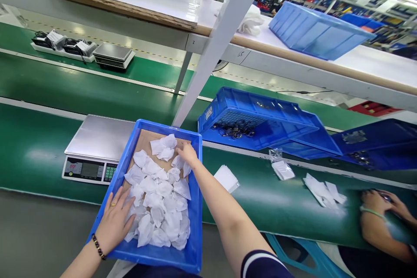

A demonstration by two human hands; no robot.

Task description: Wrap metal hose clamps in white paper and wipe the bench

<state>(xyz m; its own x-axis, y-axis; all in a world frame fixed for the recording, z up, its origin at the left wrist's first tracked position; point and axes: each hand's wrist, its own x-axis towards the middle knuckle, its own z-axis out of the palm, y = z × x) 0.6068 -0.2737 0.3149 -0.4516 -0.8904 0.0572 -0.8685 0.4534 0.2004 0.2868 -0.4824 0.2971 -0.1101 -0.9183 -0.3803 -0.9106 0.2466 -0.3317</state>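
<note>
A blue tray (199, 191) lined with brown cardboard (143, 142) tilts toward me at the bench's front edge. Many small items wrapped in white tissue (163, 200) cover most of its bottom. My left hand (117, 215) rests over the tray's left rim, fingers spread, fingertips at the nearest wrapped items. In the far right corner, my right hand (188, 153) reaches down beside a few white wrapped pieces (164, 145). Its thumb and forefinger look apart; the other fingers are partly hidden. What the tissue contains cannot be seen.
A digital scale (100, 139) stands left of the tray. White paper sheets (226, 178) lie to its right. Blue bins (260, 121) with small dark parts stand behind, below a shelf (293, 58) on a slanted white post (221, 39). A co-worker's hands (378, 202) are at far right.
</note>
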